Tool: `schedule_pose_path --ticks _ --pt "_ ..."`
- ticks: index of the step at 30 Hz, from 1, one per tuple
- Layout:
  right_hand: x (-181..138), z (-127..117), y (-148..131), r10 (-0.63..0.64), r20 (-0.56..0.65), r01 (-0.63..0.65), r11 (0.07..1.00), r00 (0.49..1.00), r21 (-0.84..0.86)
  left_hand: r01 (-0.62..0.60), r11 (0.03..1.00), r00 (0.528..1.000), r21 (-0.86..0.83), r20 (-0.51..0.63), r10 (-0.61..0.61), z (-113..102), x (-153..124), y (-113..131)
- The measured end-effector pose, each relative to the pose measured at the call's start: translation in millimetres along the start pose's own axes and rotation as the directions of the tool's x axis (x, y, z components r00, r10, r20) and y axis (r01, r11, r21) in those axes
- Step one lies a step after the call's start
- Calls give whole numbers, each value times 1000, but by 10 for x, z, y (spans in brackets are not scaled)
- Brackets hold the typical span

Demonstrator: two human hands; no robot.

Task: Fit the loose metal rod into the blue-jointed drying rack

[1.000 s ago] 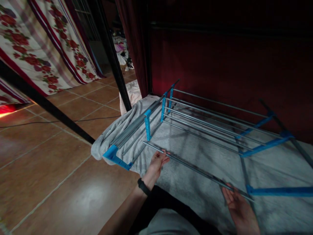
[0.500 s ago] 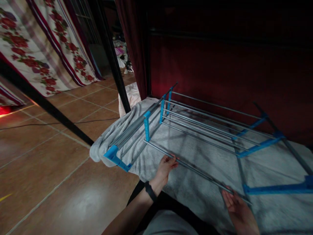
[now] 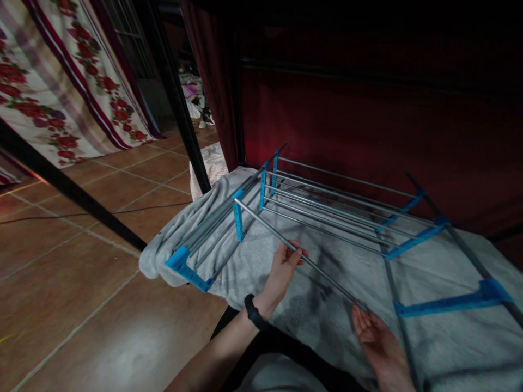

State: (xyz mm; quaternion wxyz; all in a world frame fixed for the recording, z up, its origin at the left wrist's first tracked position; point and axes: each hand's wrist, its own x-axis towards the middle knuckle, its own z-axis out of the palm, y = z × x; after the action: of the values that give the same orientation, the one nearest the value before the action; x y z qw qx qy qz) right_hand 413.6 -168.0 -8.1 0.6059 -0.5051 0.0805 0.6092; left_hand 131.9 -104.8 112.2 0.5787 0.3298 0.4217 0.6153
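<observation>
A thin grey metal rod [image 3: 329, 280] slants over the bed. My left hand [image 3: 283, 269], with a dark band on the wrist, pinches it near the middle between thumb and fingers. My right hand [image 3: 376, 336], palm turned up, holds its near right end at the fingertips. The rod's far left end meets or overlaps the upper part of a blue plastic bracket [image 3: 238, 220]; I cannot tell whether it is seated there. This bracket belongs to a partly assembled rack, whose several parallel rods [image 3: 327, 198] run across to blue brackets [image 3: 417, 239] on the right side.
The rack rests on a grey blanket [image 3: 461, 348] covering the bed. Black bed posts [image 3: 180, 103] stand at the left, and a dark red curtain [image 3: 347, 120] hangs behind. A cable [image 3: 102, 212] crosses the tiled floor [image 3: 81, 283]. A floral curtain [image 3: 73, 71] hangs beyond.
The rod's left end has risen from the foot of the blue bracket to its top. Both hands have shifted with the rod, which now slopes more steeply. The view has turned slightly right.
</observation>
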Motion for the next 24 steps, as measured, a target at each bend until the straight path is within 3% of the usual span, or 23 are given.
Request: schedule_pose_path --ticks 9,13,16,19,24 --pt "-286 367 213 120 146 -129 990 982 53 -114 990 977 85 189 96 361 -106 -148" --pt "-459 494 298 264 281 -259 964 923 -56 -276 940 942 202 249 224 393 -96 16" --pt "-554 575 330 296 349 -262 955 889 -141 -412 845 901 340 293 321 331 -23 294" --pt "-559 621 302 230 336 -188 970 913 -154 -512 716 854 475 372 364 258 43 539" --pt "-463 604 172 116 270 -82 987 956 -136 -652 496 758 574 497 422 196 89 557"
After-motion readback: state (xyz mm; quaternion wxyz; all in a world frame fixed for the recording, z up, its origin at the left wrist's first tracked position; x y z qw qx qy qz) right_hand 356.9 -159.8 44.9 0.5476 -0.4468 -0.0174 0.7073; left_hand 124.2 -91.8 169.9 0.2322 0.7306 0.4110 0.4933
